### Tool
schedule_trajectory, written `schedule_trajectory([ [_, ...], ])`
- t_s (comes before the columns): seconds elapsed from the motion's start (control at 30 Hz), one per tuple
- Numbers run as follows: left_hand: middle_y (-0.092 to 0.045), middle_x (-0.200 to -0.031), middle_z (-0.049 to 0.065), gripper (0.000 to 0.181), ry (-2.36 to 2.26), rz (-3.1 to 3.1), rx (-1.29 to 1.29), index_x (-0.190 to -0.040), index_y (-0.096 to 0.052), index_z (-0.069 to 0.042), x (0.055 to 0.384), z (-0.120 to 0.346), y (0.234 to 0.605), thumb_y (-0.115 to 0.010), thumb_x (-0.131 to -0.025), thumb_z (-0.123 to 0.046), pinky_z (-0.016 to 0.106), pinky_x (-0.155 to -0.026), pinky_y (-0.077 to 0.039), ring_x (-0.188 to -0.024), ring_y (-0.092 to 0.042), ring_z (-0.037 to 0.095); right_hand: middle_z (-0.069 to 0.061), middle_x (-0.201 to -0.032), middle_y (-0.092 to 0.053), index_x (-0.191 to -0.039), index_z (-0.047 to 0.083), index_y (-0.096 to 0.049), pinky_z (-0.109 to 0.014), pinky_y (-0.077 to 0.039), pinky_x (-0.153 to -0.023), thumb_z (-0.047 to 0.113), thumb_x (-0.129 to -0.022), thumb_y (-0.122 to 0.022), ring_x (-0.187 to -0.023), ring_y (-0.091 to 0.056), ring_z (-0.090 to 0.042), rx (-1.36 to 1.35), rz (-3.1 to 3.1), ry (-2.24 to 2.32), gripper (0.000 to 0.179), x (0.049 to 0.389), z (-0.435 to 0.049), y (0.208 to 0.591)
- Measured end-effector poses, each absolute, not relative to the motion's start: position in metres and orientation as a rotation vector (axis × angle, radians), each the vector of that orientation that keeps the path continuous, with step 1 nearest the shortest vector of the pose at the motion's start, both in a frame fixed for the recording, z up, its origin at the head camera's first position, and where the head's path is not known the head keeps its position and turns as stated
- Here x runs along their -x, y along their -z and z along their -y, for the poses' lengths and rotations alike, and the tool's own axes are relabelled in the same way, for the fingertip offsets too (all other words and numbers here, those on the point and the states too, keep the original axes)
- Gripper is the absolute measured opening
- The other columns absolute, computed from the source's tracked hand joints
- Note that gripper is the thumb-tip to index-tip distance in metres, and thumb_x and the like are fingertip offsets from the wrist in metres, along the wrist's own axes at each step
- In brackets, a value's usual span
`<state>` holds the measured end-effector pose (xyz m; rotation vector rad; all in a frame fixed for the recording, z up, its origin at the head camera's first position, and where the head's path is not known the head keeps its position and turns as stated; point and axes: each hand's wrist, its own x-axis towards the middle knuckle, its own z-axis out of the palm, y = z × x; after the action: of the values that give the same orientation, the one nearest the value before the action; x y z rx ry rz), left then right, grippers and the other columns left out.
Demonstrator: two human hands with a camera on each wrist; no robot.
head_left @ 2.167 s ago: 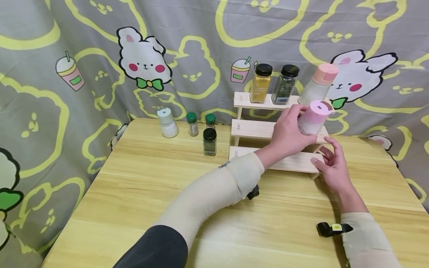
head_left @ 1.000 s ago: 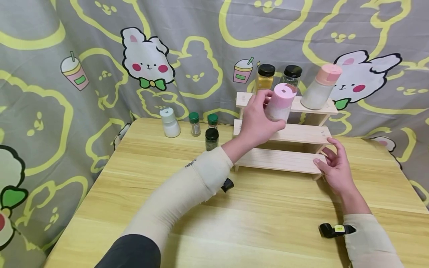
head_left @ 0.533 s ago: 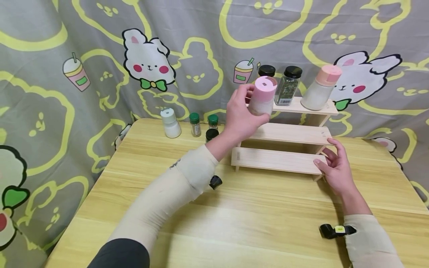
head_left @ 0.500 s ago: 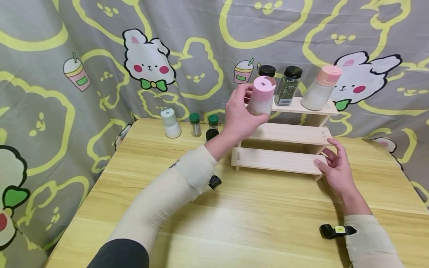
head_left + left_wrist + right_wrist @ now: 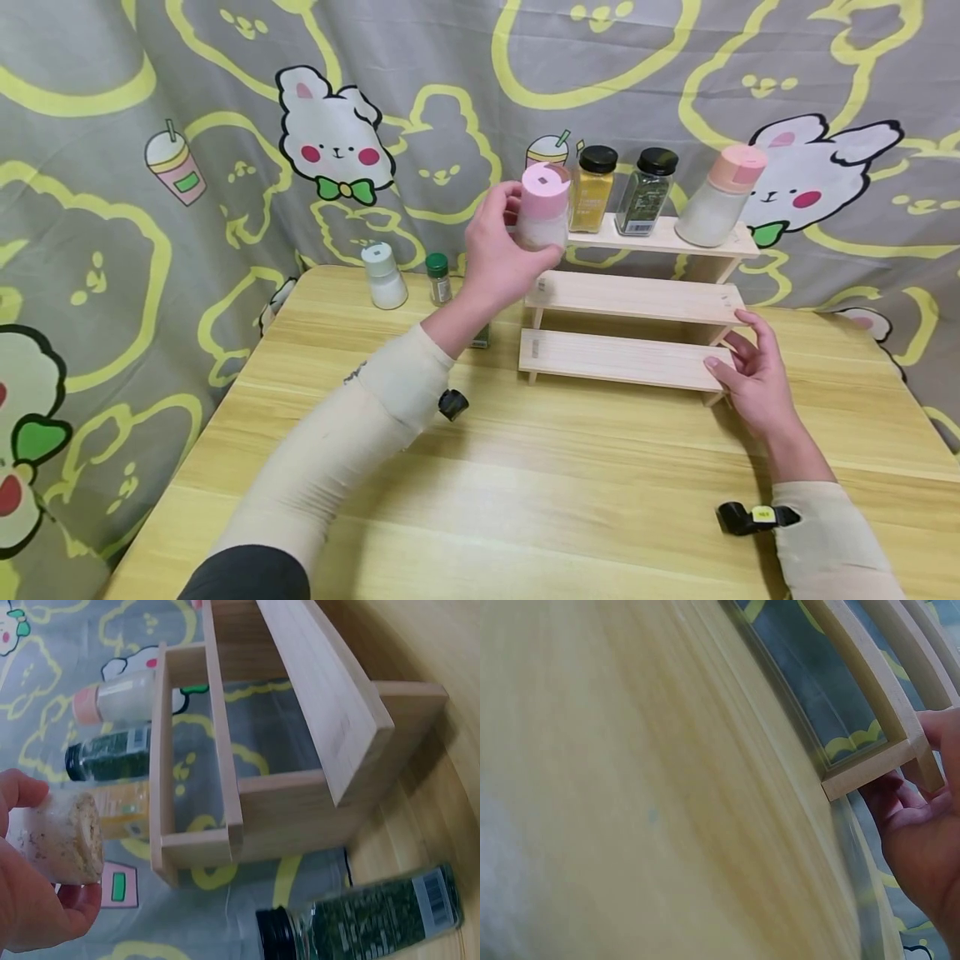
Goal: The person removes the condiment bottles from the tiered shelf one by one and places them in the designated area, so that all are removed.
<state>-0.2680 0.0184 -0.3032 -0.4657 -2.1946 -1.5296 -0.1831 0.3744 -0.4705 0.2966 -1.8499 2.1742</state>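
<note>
My left hand [image 5: 495, 250] grips a pink-capped seasoning shaker [image 5: 543, 204] with pale contents, held up near the left end of the top shelf. In the left wrist view, the speckled bottom of its contents faces the rack. My right hand [image 5: 753, 379] grips the right end of the three-step wooden rack [image 5: 630, 358], its thumb on the lowest shelf and a finger at the middle one. On the top shelf stand a yellow spice jar [image 5: 592, 193], a dried-herb jar [image 5: 647, 196] and a peach-capped shaker [image 5: 716, 204].
At the table's back left stand a white-capped shaker [image 5: 385, 279] and a green-capped spice bottle [image 5: 438, 281]. A black-capped herb jar [image 5: 375, 915] stands left of the rack, mostly behind my left forearm in the head view. A patterned curtain [image 5: 442, 50] hangs behind the table.
My left hand has carried the pink-capped shaker leftward, from the rack's right side past the top-shelf jars to its left end. My right hand has stayed on the rack.
</note>
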Motion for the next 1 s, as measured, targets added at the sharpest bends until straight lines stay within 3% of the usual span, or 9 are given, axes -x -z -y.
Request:
schedule_trajectory([
  [1.0, -0.057, -0.116, 0.004, 0.069, 1.562, 2.157, 0.269, -0.128, -0.050, -0.010, 0.274, 0.050, 0.315, -0.087, -0.070, -0.006, 0.027, -0.086, -0.052, -0.102, -0.056, 0.017, -0.004, -0.125, -0.063, -0.150, 0.015, -0.036, -0.022, -0.056, -0.075, -0.029, -0.087, -0.048, -0.102, -0.066, -0.014, -0.287, 1.822, -2.195, 0.077, 0.183, -0.373, 0.469],
])
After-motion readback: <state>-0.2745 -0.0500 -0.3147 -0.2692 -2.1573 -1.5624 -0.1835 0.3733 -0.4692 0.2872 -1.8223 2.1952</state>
